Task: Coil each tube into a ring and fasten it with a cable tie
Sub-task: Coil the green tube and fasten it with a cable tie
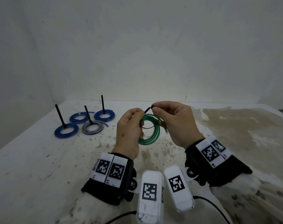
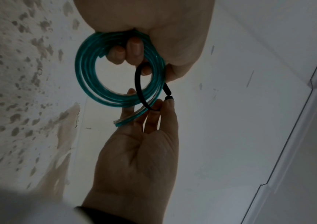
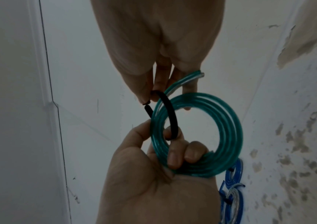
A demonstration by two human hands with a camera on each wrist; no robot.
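The coiled green translucent tube (image 1: 149, 130) was held above the stained white table (image 1: 40, 159) by the curled fingers of the left hand (image 1: 129, 130), while a black cable tie (image 3: 170, 116), looped round its strands, was pinched at the head by the right hand (image 1: 174, 122). The tail seemed, in dim wrist views, just entering the head; a steady pull would be called for next. Farther off, three blue tube rings (image 1: 65, 130) and a grey one (image 1: 92, 127) lay tied.

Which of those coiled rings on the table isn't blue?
The grey coil, front right in the group on the table. The three others there are blue; the green coil is in the hands.
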